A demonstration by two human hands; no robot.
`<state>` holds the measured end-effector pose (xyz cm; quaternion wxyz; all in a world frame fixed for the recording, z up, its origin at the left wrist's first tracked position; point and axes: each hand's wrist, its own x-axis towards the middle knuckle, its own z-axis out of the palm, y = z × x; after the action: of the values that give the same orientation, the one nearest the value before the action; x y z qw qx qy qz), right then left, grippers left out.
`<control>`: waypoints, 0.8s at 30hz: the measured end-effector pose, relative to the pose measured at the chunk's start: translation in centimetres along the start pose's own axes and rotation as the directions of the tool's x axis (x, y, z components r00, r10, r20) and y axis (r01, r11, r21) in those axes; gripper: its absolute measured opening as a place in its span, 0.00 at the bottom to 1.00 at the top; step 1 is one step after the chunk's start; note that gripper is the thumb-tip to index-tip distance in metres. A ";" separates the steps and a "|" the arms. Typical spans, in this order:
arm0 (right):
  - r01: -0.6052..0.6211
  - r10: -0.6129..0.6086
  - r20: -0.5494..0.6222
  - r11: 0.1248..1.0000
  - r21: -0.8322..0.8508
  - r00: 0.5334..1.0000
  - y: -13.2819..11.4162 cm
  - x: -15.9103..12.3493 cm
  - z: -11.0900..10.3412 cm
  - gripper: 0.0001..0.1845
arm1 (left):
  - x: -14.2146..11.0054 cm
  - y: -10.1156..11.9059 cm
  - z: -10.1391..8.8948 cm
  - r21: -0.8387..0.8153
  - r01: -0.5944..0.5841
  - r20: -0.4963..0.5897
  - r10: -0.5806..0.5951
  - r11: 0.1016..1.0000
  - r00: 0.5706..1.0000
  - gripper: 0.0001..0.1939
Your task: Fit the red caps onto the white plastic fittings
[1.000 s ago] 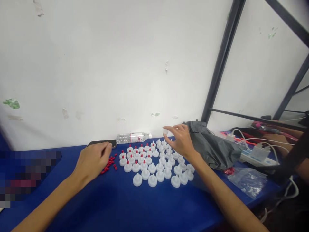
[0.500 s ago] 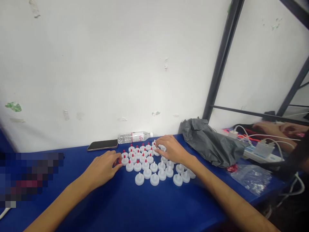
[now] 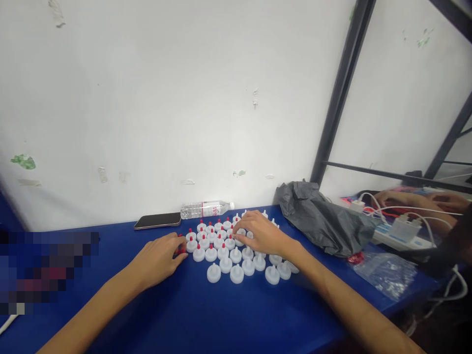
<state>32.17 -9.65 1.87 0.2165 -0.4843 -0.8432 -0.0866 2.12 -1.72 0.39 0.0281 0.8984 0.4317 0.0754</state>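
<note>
Many white screw caps with pointed nozzles [image 3: 236, 274] stand upright in loose rows on the blue table. Those at the back left carry small red tips [image 3: 211, 247]; the ones at the front and right show bare white nozzles. My left hand [image 3: 165, 255] rests at the left edge of the group, its thumb and fingers curled around a few small red tips [image 3: 182, 250]. Over the middle back of the rows, my right hand [image 3: 260, 231] has its fingers bent down among the caps. What its fingertips hold is too small to make out.
A phone [image 3: 158, 221] and a clear water bottle [image 3: 204, 210] lie along the wall. To the right are a dark grey plastic bag [image 3: 317, 216], a clear bag [image 3: 387, 273] and a power strip with cables [image 3: 405, 233]. Another person's arm [image 3: 409, 200] shows behind the frame.
My right hand has moved slightly left and nearer over the caps, uncovering several at the back. My left thumb and fingers have parted a little, showing more red.
</note>
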 end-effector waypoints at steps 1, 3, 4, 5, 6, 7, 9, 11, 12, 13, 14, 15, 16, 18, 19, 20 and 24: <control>0.021 -0.021 0.024 0.999 0.026 0.999 -0.3 0.0 0.0 0.09 | 0.0 0.0 0.0 -0.001 -0.002 -0.002 0.002 1.000 1.000 0.10; 0.045 -0.050 0.070 0.996 0.073 0.996 -0.7 0.0 0.1 0.09 | 0.0 -0.1 0.1 -0.003 -0.002 -0.001 0.002 1.000 1.000 0.10; 0.047 -0.055 0.087 0.995 0.087 0.995 -0.8 0.1 0.1 0.10 | 0.0 -0.1 0.1 -0.002 -0.001 0.002 0.001 1.000 1.000 0.10; 0.045 -0.054 0.095 0.995 0.092 0.994 -0.9 0.1 0.2 0.10 | -0.1 -0.1 0.1 0.000 0.002 0.004 -0.002 1.000 1.000 0.10; 0.046 -0.055 0.094 0.995 0.094 0.994 -0.9 0.1 0.2 0.10 | -0.1 -0.1 0.1 0.003 0.005 0.006 -0.005 1.000 1.000 0.10; 0.051 -0.059 0.083 0.994 0.094 0.995 -0.9 0.1 0.2 0.10 | -0.1 -0.1 0.1 0.007 0.008 0.007 -0.008 1.000 1.000 0.11; 0.065 -0.068 0.034 0.994 0.093 0.997 -0.8 0.1 0.2 0.09 | -0.1 0.0 0.0 0.013 0.010 -0.003 -0.010 1.000 1.000 0.11; 0.078 -0.076 -0.033 0.993 0.083 0.997 -0.9 0.1 0.0 0.08 | -0.1 0.3 -0.3 0.008 0.003 -0.037 -0.003 1.000 0.999 0.12; 0.086 -0.081 -0.067 0.993 0.076 0.994 -0.9 0.1 0.0 0.08 | -0.1 0.5 -0.5 0.001 -0.001 -0.063 0.002 1.000 0.998 0.12; 0.092 -0.085 -0.099 0.993 0.070 0.992 -1.1 0.1 -0.1 0.08 | -0.2 0.7 -0.6 -0.010 -0.007 -0.096 0.006 1.000 0.995 0.13; 0.098 -0.089 -0.122 0.993 0.067 0.989 -1.3 0.1 -0.1 0.08 | -0.2 1.0 -0.8 -0.023 -0.016 -0.136 0.013 1.000 0.991 0.14; 0.102 -0.092 -0.135 0.992 0.068 0.987 -1.7 0.1 0.0 0.07 | -0.3 1.3 -1.0 -0.036 -0.032 -0.181 0.025 0.999 0.983 0.14; 0.105 -0.094 -0.136 0.992 0.073 0.986 -2.1 0.1 0.0 0.07 | -0.4 1.7 -1.1 -0.047 -0.055 -0.225 0.043 0.997 0.973 0.15; 0.125 -0.115 -0.113 0.988 0.088 0.987 -3.1 0.2 0.2 0.08 | -0.7 2.5 -1.0 -0.062 -0.121 -0.299 0.097 0.991 0.949 0.16; 0.149 -0.139 -0.103 0.984 0.097 0.985 -3.7 0.2 0.3 0.09 | -0.9 3.0 -0.9 -0.067 -0.159 -0.323 0.129 0.985 0.938 0.16; 0.178 -0.167 -0.099 0.978 0.105 0.981 -4.3 0.2 0.4 0.10 | -1.1 3.4 -0.7 -0.067 -0.196 -0.338 0.163 0.978 0.927 0.16; 0.266 -0.252 -0.125 0.957 0.117 0.960 -6.1 0.2 0.9 0.14 | -1.6 4.9 0.4 -0.059 -0.339 -0.336 0.301 0.939 0.893 0.13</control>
<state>26.62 -12.33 1.57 0.2806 -0.3485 -0.8903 -0.0841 4.99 -5.98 0.40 -0.0032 0.9296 0.2713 0.2493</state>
